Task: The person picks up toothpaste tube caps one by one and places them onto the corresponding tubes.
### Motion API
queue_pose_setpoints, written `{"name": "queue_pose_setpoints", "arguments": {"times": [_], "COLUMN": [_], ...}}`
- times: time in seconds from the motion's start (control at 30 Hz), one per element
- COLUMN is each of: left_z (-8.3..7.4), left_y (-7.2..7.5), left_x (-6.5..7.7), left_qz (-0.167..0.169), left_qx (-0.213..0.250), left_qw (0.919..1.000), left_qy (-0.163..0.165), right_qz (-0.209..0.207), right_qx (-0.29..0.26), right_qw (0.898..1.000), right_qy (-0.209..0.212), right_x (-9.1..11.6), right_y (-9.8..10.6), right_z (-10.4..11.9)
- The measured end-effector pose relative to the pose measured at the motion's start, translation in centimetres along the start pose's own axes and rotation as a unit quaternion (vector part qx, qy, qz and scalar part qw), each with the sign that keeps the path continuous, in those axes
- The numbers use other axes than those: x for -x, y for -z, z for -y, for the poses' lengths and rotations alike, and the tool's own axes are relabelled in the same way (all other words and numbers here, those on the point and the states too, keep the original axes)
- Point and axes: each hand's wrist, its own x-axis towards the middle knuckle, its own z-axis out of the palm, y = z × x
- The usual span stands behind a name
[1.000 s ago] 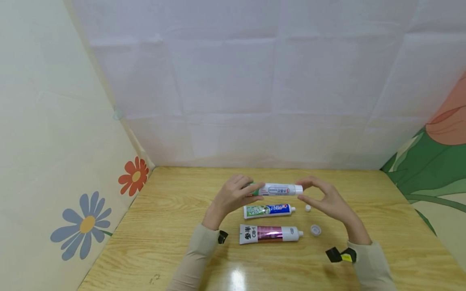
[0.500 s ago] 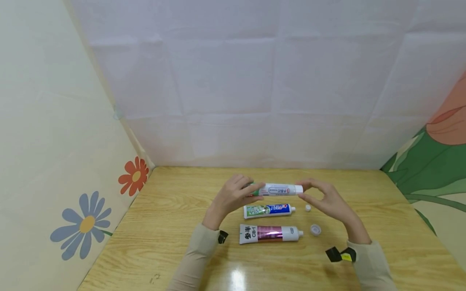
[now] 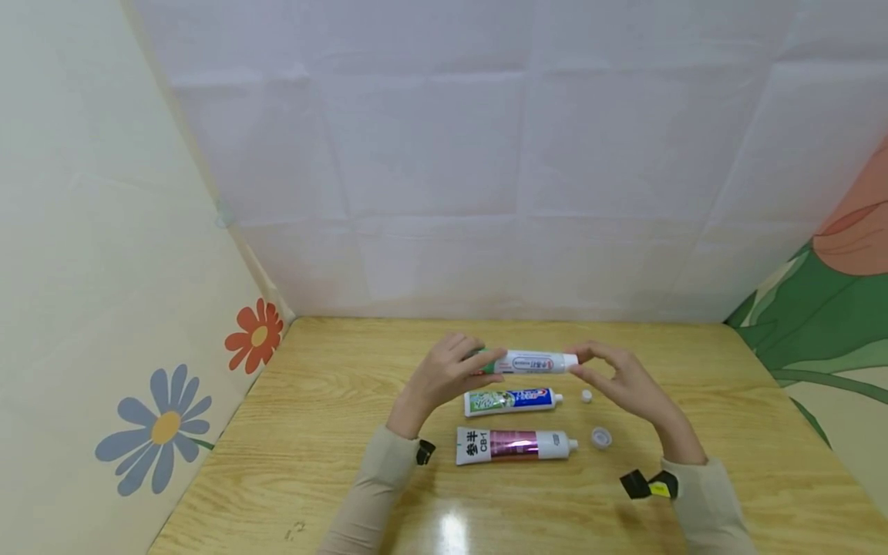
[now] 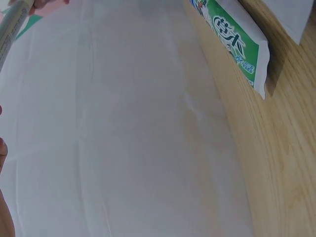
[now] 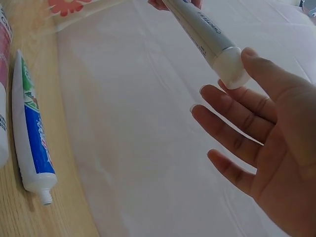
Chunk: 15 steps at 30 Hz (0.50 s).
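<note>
My left hand (image 3: 444,375) grips the green tail end of a white toothpaste tube (image 3: 533,362), held level above the table. At its other end, the thumb and forefinger of my right hand (image 3: 630,387) pinch the white cap (image 5: 231,69). The other right fingers are spread apart in the right wrist view. Nearer me lies a blue and green toothpaste tube (image 3: 509,401) with its nozzle bare. Closest to me is a pink and white toothpaste tube (image 3: 513,446), also with a bare nozzle. Only bits of my left fingers show in the left wrist view.
A small white cap (image 3: 586,396) lies right of the blue and green tube. Beside the pink tube's nozzle sits a wider white cap (image 3: 601,438). The wooden table (image 3: 333,478) meets a white cloth (image 3: 430,154) at the back.
My right thumb has shifted slightly upward on the cap. The left hand and the tube stay nearly where they were, and the things on the table have not moved.
</note>
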Motion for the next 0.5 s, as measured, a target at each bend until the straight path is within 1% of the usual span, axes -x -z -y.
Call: {"name": "queue_pose_setpoints", "arguments": {"times": [0.13,0.23,0.4,0.47,0.5], "left_z": [0.0,0.1,0.2,0.2,0.3], "left_y": [0.0,0.0,-0.1,-0.1,0.0], "left_x": [0.1,0.1,0.2,0.2,0.2], "left_qz": [-0.002,-0.004,-0.001,0.002,0.003], "left_qx": [0.004,0.006,0.013,0.017,0.019], "left_qw": [1.0000,1.0000,0.9999,0.9998,0.9997], "left_qy": [0.004,0.005,0.008,0.011,0.013], "right_qz": [0.008,0.007,-0.008,-0.015,-0.016], "right_qx": [-0.014,-0.020,0.002,0.016,0.021], "right_qw": [1.000,1.000,0.999,0.999,0.999], "right_qy": [-0.007,0.004,0.036,0.043,0.043], "right_x": [0.0,-0.1,-0.5,-0.6,-0.6], "right_y": [0.0,-0.1,0.1,0.1,0.0], "right_z": [0.2,0.7,2.8,3.1,2.9]}}
